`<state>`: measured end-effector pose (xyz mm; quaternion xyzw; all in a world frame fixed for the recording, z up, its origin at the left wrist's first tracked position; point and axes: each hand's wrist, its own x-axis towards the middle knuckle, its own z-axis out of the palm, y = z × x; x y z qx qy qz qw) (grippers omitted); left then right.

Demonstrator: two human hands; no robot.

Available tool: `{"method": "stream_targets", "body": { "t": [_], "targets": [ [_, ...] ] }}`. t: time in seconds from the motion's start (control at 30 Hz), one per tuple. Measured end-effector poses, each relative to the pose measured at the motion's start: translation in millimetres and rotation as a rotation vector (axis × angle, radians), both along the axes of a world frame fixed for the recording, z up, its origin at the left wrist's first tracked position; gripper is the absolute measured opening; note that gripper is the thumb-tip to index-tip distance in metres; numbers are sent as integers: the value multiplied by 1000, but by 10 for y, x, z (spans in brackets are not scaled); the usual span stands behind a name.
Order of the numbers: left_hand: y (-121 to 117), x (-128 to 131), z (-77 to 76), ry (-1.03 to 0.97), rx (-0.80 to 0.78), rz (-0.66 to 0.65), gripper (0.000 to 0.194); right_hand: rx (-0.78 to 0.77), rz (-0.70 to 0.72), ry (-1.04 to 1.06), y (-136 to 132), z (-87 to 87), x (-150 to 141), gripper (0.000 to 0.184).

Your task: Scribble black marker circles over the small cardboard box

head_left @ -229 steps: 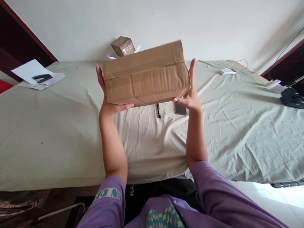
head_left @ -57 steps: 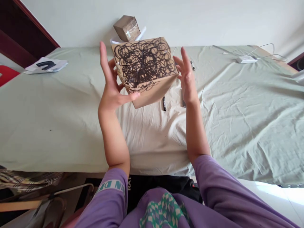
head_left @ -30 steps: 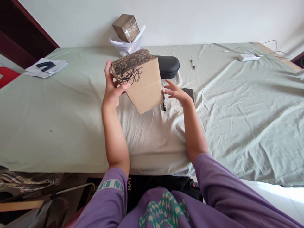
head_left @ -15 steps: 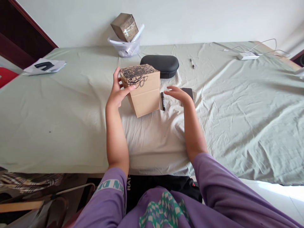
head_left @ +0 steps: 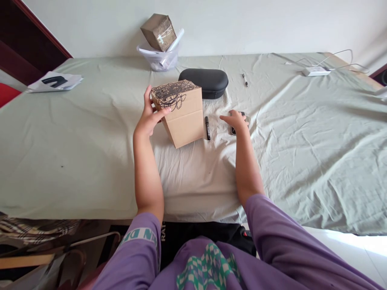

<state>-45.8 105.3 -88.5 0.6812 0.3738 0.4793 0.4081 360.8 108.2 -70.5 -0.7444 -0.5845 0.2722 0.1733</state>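
Observation:
My left hand [head_left: 150,114] grips the left side of a cardboard box [head_left: 186,123], thumb on the near face and fingers behind. Black looping scribbles cover the box's top and spill over the upper edge. The box stands tilted a little on the cloth. My right hand [head_left: 236,120] is open, fingers spread over a dark, flat, phone-like object [head_left: 233,131] and hiding much of it; whether they touch, I cannot tell. Between the box and my right hand lies a black marker [head_left: 207,128].
Behind the box sits a black hard case [head_left: 208,82]. A smaller marker [head_left: 244,79] lies further right. At the wall, a clear tub [head_left: 161,62] bears another cardboard box [head_left: 159,32]. A power strip [head_left: 316,71] with cables is at the right, papers [head_left: 72,81] at the left.
My right hand has moved right, away from the black marker, and is now over the phone-like object. My left hand still holds the box in nearly the same place.

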Motion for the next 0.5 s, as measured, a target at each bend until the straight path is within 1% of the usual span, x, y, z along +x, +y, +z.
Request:
{"method": "stream_targets", "body": {
  "t": [0.07, 0.1, 0.17, 0.27, 0.37, 0.5],
  "targets": [
    [-147, 117, 121, -42, -53, 72, 126, -67, -171, -105, 16, -57, -19, 80],
    [-233, 183, 194, -61, -88, 127, 125, -93, -234, -138, 24, -93, -25, 82],
    [-392, 305, 339, -91, -147, 194, 128, -110, -296, -168, 40, -171, -25, 88],
    [-523, 402, 480, -106, -181, 204, 131, -78, -336, -195, 59, -264, -10, 96],
    [-523, 399, 499, -96, -179, 195, 130, -52, -370, -192, 65, -295, 8, 104],
    [-467, 357, 448, -72, -161, 181, 130, -27, -351, -165, 58, -278, 43, 112]
  ]
}}
